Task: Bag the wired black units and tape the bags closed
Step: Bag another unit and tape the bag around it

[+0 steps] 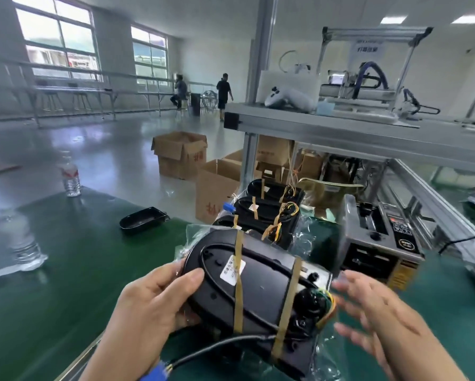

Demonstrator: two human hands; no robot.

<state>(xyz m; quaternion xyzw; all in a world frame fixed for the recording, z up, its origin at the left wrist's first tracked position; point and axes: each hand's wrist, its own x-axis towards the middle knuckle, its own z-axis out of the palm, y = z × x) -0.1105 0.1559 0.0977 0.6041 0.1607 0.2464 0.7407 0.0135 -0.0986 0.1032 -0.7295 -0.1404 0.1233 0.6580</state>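
Head view: on the left of the green bench mat [79,257] stand a clear plastic water bottle [71,176] and a shallow black plastic tray [143,220]. The left hand [148,303] reaches in from below and grips the left end of the oval black plastic unit [258,284], thumb [186,279] laid on top and the other fingers curled beneath. The unit is held tilted above the mat, banded by two tan tape strips [239,281], over a crinkled clear plastic bag [327,350]. The right hand [376,312], blurred, has its fingers spread wide beside the unit's wired end; contact is unclear. More taped black units [266,213] lie behind, beside a grey tape-dispensing machine [379,237].
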